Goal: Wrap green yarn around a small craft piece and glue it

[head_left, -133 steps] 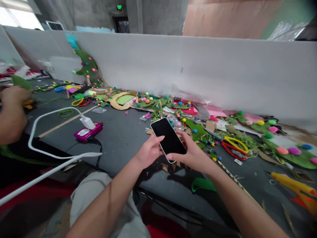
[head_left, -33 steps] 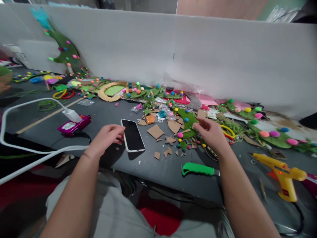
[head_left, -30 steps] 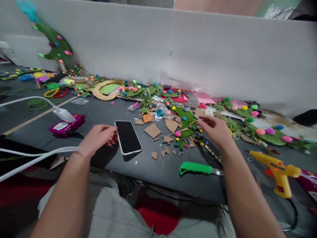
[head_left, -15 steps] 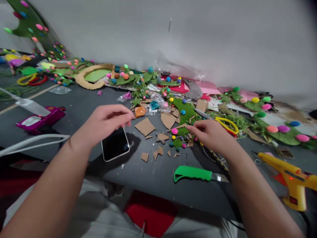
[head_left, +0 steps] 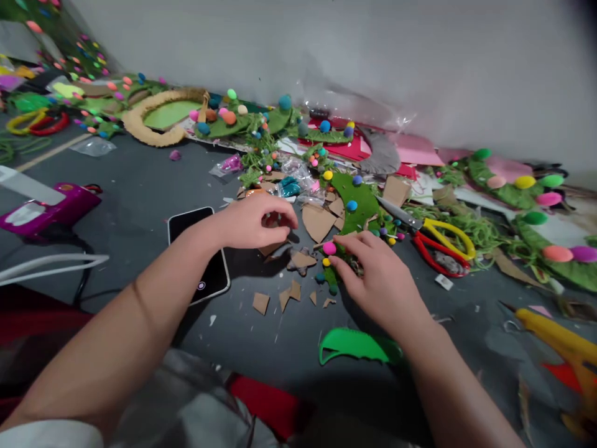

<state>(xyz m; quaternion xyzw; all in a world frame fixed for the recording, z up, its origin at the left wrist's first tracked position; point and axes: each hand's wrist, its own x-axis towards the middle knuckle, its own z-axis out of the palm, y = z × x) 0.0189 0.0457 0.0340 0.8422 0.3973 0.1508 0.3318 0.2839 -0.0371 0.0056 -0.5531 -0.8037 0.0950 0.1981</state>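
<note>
Small green felt piece (head_left: 330,275) lies on dark table (head_left: 140,186), clock centre; round pompoms (head_left: 329,247), pink, yellow, teal. Right hand (head_left: 380,283) at 3, fingers bent around its edge; cannot tell if gripping. Left hand (head_left: 245,221) at 10, fingers loosely curled, parted. Angular cardboard scraps (head_left: 261,303), 8. Glass-faced phone (head_left: 214,274), 9. White tag (head_left: 444,282), 3, print unreadable.

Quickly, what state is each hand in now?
Left hand: loosely curled, partly open; no held thing visible.
Right hand: at a round pink pom-pom; grip cannot be told.
</note>
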